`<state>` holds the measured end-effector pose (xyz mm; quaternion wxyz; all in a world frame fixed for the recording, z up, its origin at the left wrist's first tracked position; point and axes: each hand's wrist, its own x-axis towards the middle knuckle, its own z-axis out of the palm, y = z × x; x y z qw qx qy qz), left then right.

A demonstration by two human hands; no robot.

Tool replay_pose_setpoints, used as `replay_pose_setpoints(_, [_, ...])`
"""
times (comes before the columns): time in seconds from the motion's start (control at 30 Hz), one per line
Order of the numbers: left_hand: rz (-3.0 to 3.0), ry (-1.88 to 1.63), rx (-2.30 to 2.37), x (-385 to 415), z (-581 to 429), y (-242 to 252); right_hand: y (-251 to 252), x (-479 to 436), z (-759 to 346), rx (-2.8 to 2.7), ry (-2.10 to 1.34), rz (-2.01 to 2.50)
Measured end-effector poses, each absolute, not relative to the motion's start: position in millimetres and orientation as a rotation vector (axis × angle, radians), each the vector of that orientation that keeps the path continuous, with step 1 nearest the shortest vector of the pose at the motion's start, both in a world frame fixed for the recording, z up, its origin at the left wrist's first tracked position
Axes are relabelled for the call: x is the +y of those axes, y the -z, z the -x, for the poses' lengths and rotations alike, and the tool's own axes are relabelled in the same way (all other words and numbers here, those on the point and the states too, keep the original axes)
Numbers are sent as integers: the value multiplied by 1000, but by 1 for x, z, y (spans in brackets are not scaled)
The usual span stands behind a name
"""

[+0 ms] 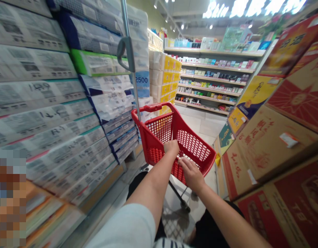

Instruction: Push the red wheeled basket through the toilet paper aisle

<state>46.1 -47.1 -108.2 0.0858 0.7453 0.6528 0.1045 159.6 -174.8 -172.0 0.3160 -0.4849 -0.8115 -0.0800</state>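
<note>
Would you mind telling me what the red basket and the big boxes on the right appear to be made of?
The red mesh shopping basket, under the left hand and right hand, looks like glossy moulded plastic, judging by its uniform grid walls. The red and tan printed boxes look like matt corrugated cardboard, with taped seams.

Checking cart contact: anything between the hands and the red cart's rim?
Nothing visible. The left hand and right hand both rest directly on the near rim of the cart.
</note>
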Motion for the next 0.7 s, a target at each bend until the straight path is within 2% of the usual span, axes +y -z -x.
replay_pose_setpoints(0.17, [-2280, -370, 1896, -49, -46, 108, 152, -165, -168, -1909, -277, 1890])
replay_pose_setpoints(0.23, [-2302, -409, 1869, -50, -46, 107, 144, -167, -175, -1959, -332, 1993])
replay_pose_setpoints(0.5, [-2315, -453, 1808, -48, -42, 104, 147, -190, -169, -2089, -102, 2031])
replay_pose_setpoints(0.7, [-2360, -497, 1847, -39, -29, 101, 163, -197, -144, -2141, 72, 1850])
